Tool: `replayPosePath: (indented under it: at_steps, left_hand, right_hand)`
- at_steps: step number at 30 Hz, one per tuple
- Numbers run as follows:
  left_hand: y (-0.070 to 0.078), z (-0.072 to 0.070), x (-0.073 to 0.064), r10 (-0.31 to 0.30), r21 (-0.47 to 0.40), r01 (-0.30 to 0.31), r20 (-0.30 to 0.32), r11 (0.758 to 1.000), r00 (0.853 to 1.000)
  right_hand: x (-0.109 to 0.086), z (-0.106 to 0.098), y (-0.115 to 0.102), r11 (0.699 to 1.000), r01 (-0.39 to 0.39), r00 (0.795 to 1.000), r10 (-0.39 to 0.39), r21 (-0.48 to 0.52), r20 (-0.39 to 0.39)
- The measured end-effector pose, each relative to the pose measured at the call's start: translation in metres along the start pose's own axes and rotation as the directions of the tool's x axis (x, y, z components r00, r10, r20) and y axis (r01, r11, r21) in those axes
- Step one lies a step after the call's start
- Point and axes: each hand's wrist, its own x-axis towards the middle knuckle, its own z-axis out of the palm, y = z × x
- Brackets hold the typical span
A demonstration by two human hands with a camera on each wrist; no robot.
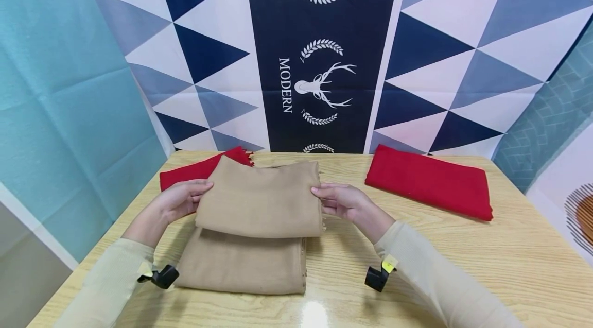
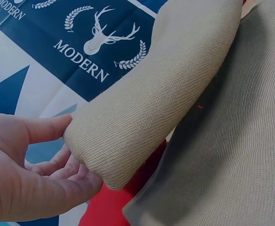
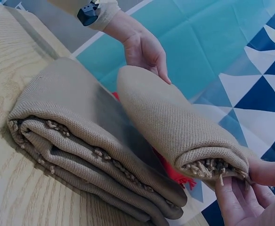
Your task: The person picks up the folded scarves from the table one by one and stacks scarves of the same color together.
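Both hands hold a folded beige scarf up by its two ends, above the table. My left hand pinches its left end, thumb on top and fingers beneath. At the fringed right end, my right hand grips it the same way. Under and in front of it, a second folded beige scarf lies on the table. The right wrist view shows this lower scarf in thick layers with short tassels along the edge, and the raised scarf apart from it.
A folded red scarf lies at the back right of the wooden table. Another red scarf with fringe sits at the back left, partly hidden by the raised scarf and the left hand. A patterned curtain hangs behind the table.
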Motion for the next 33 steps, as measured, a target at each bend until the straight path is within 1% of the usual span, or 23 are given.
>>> replayPosePath:
  at_steps: [1, 11, 21, 28, 33]
  left_hand:
    - [0.0, 0.0004, -0.0004, -0.003, 0.001, 0.003, -0.007, 1.0, 1.0]
    - [-0.0017, 0.0006, -0.0019, 0.004, 0.016, -0.004, -0.008, 1.0, 1.0]
    - [-0.0031, -0.0016, -0.0057, 0.009, 0.009, -0.009, 0.019, 1.0, 1.0]
    - [-0.003, -0.0031, -0.0082, 0.021, 0.035, -0.022, 0.031, 0.999, 0.999]
    - [-0.0034, -0.0026, -0.0099, 0.013, 0.023, -0.014, 0.03, 1.0, 0.999]
  right_hand:
    - [-0.0004, 0.0, 0.0001, 1.0, -0.001, 1.0, 0.001, -0.001, -0.002]
    - [-0.0017, -0.0003, 0.0015, 1.0, -0.002, 1.0, 0.002, -0.005, -0.011]
    - [-0.0037, 0.0026, 0.0026, 1.0, -0.004, 1.0, 0.005, 0.01, -0.012]
    - [-0.0053, 0.0046, 0.0022, 1.0, -0.005, 1.0, 0.005, 0.008, -0.02]
    - [-0.006, 0.0049, 0.0025, 1.0, -0.008, 1.0, 0.008, 0.001, -0.024]
